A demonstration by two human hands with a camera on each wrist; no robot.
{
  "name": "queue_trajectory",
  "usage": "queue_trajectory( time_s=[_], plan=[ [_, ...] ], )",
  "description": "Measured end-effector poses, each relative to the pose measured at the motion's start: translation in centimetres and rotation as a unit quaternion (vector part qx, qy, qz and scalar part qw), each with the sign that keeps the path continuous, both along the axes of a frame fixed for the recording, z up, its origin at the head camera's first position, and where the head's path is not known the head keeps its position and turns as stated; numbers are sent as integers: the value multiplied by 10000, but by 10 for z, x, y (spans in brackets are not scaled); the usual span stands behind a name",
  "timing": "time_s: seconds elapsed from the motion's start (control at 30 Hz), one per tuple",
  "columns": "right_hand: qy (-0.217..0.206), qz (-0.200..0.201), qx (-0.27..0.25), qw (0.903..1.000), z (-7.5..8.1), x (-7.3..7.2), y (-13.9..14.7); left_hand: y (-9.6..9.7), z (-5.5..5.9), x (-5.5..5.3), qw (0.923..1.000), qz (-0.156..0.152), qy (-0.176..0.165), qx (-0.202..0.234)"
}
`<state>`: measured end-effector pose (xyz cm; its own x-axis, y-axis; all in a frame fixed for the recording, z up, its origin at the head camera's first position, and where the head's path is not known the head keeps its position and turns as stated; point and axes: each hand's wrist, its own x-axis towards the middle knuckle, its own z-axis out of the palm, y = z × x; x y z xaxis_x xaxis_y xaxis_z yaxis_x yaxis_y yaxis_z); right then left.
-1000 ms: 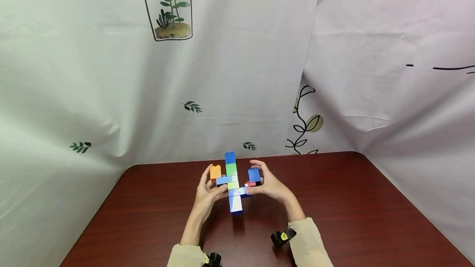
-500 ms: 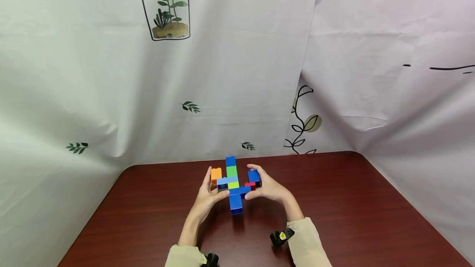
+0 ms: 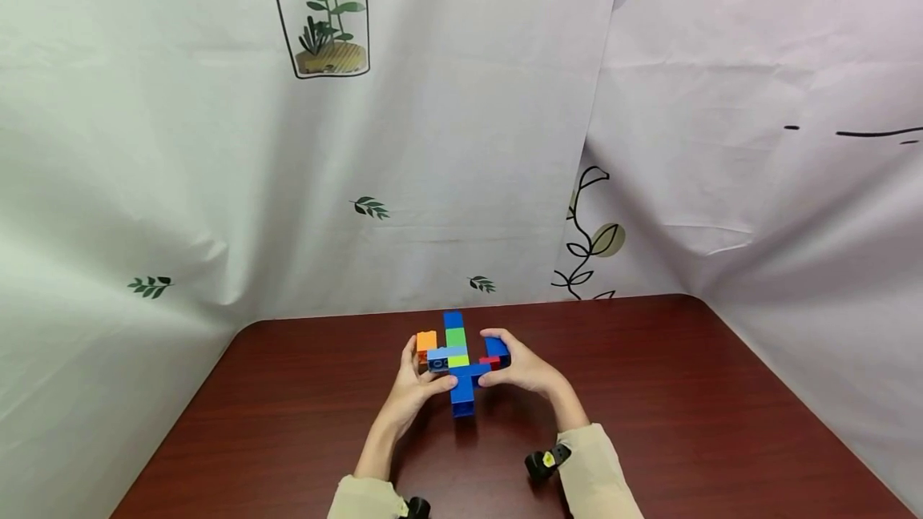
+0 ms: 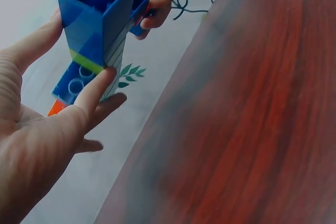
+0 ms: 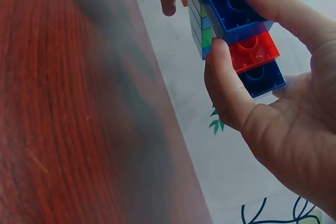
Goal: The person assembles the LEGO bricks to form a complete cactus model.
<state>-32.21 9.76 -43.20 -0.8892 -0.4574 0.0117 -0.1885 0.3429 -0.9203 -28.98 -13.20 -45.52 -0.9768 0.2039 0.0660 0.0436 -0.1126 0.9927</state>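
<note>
Both hands hold one figure built of toy building bricks [image 3: 460, 391] over the table. Its upright column stacks blue, green, light blue, lime and blue bricks. On its left side a light blue brick [image 3: 437, 359] juts out, with an orange brick [image 3: 426, 341] above it. To the right, a blue brick [image 5: 236, 6] carries a red brick [image 5: 254, 52] and another blue brick [image 5: 262, 78]. My left hand [image 3: 409, 391] grips the column's lower blue part [image 4: 94, 24] between thumb and fingers. My right hand [image 3: 532, 368] pinches the right-side blue brick, thumb opposite fingers.
A dark red wooden table [image 3: 685, 423] spreads under the hands. Behind it hangs a pale cloth [image 3: 461, 142] printed with leaves and plants. A black wrist camera [image 3: 548, 461] sits at the right sleeve [image 3: 602, 471].
The brick figure has tilted, and its top now sits lower in the head view. It has shifted slightly right. My left thumb has moved onto the lower blue brick; my right hand keeps its grip.
</note>
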Motion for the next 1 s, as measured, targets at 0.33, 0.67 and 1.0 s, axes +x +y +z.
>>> queue_trajectory(
  time_s=[0.33, 0.67, 1.0],
  plan=[
    [-34, -259, -16, 9997, -8, -4, 2, 4, -2, 2, 9990, -311, -39, -332],
    [-64, -350, 16, 9994, -17, -6, 4, 2, -9, 0, 9931, -148, -72, -1158],
    [-256, -232, 34, 9994, -27, -7, 4, 3, -15, 2, 9898, -67, -385, -1367]
  ],
)
